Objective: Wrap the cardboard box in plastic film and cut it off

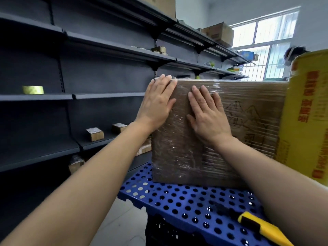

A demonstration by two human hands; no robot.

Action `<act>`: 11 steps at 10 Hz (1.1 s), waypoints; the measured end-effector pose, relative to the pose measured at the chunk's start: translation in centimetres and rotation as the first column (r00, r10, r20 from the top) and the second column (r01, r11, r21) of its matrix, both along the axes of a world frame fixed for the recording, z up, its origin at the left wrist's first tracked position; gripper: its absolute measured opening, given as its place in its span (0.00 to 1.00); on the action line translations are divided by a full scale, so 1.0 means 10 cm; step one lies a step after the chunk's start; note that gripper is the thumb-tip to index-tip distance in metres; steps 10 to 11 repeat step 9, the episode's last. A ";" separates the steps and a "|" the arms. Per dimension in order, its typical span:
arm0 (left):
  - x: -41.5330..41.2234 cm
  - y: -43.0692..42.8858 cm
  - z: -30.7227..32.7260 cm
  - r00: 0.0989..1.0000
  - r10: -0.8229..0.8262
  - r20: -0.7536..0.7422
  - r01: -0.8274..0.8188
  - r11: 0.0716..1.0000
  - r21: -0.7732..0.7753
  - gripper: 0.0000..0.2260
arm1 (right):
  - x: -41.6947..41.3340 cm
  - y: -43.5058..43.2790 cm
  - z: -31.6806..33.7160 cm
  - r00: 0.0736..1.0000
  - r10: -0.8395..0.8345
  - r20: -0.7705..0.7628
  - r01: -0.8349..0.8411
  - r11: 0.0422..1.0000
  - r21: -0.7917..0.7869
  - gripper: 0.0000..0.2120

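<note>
Your cardboard box (177, 157) is all shiny under wrinkly plastic film (248, 96), standing on the blue holey worktop (177, 201). Both grips are spread flat with straight fingers. The left grip (156, 105) presses the box's top-left corner, and the right grip (207, 114) sits just beside it on the near face. The yellow cutter (262, 228) lies below your right forearm, and the yellow film roll (307, 112) is off to the right.

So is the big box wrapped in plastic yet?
Wrapped, on the sides in view: shiny wrinkled plastic film covers the cardboard box, and the left hand and right hand press flat on it. Its back is hidden.
</note>
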State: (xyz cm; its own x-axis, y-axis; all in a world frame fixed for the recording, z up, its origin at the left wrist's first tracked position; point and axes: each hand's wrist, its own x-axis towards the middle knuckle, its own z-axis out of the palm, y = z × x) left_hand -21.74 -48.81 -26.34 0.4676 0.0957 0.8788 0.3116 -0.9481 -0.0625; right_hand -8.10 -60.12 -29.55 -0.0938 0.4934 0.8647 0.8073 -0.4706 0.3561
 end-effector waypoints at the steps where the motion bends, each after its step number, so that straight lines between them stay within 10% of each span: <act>1: 0.01 0.02 0.16 1.000 -0.001 0.012 0.001 1.000 -0.010 0.22 | 0.02 -0.02 0.09 0.999 -0.009 -0.035 0.009 1.000 0.001 0.30; 7: 0.07 -0.17 0.61 0.998 0.030 -0.046 -0.035 0.995 -0.092 0.16 | -0.10 0.04 0.76 0.954 0.173 -0.244 -0.149 0.982 0.114 0.20; 11: -0.02 -0.23 1.31 0.983 0.092 -0.158 -0.106 0.991 -0.081 0.14 | -0.18 -0.08 1.60 0.883 0.011 -0.470 -0.107 0.978 -0.178 0.16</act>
